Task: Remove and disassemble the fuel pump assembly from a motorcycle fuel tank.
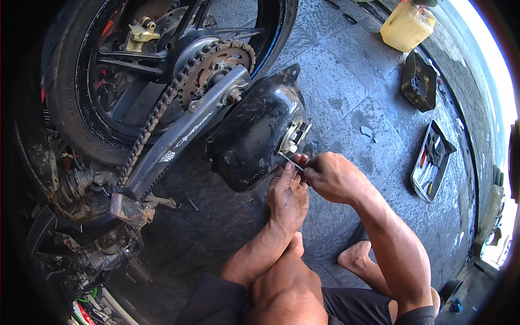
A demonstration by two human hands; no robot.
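Note:
A black fuel tank (246,132) lies on the floor in front of me, dusty and scuffed. On its right side sits a metal fitting (294,138) with a pale plastic part. My right hand (330,176) is closed around the back end of a thin metal rod-like tool (291,161), whose far tip meets the lower edge of the fitting. Just below, my left hand (288,197) has its thumb and curled fingers against the same tool. My hands cover the tool's rear end, so its exact kind does not show.
At left stands a motorcycle's rear wheel (76,127) with a chain (157,111) and swingarm (187,132), close to the tank. Toward the right are a yellowish jerrycan (407,27), a dark open box (420,84) and a tray (431,162) of tools. My bare feet are below.

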